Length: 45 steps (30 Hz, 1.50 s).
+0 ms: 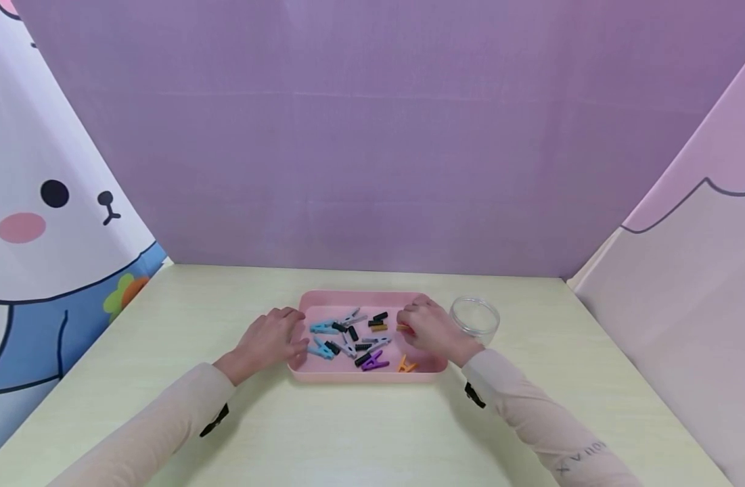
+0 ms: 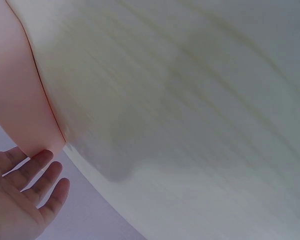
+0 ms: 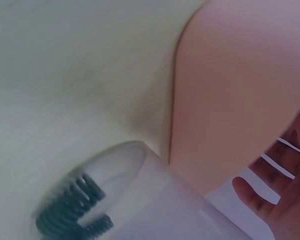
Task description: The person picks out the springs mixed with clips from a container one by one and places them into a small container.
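Note:
In the head view a pink tray [image 1: 372,377] holds several spring clips, among them a light blue clip [image 1: 323,327], a purple clip [image 1: 375,361] and an orange clip [image 1: 407,365]. Black springs [image 1: 352,333] and a gold spring [image 1: 379,329] lie among them. My left hand [image 1: 271,338] rests at the tray's left rim, its fingers loosely bent; the left wrist view shows them spread beside the pink wall. Over the tray's right side, my right hand [image 1: 430,326] has its fingertips at a small orange piece [image 1: 404,329]. The grip there is hidden, so I cannot tell whether it pinches it.
To the right of the tray stands a clear round jar [image 1: 474,316], close behind my right wrist. Dark coil springs [image 3: 72,205] show inside it in the right wrist view. All of this is on a pale table [image 1: 372,433] with a purple backdrop [image 1: 372,135] behind.

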Available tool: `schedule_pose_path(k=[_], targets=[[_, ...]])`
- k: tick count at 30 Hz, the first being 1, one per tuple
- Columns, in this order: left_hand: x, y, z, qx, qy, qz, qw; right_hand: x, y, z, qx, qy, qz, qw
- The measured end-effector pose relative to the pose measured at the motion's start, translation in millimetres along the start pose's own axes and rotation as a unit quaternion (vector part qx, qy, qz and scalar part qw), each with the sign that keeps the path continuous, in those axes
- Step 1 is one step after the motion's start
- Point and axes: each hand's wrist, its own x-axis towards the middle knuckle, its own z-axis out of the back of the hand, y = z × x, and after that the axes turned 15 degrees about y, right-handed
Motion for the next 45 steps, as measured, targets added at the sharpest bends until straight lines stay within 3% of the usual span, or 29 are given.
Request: schedule_pose_path(k=[27, 45], targets=[[0.5, 1.5, -0.3, 0.003, 0.001, 0.003, 1.0000, 21.9, 2.4, -18.4, 0.053, 0.043, -0.037, 0.997], [2.0, 0.6, 0.3, 0.008, 0.006, 0.004, 0.9999, 23.1, 3.5, -18.2, 0.085, 0.035, -0.031, 0.995]])
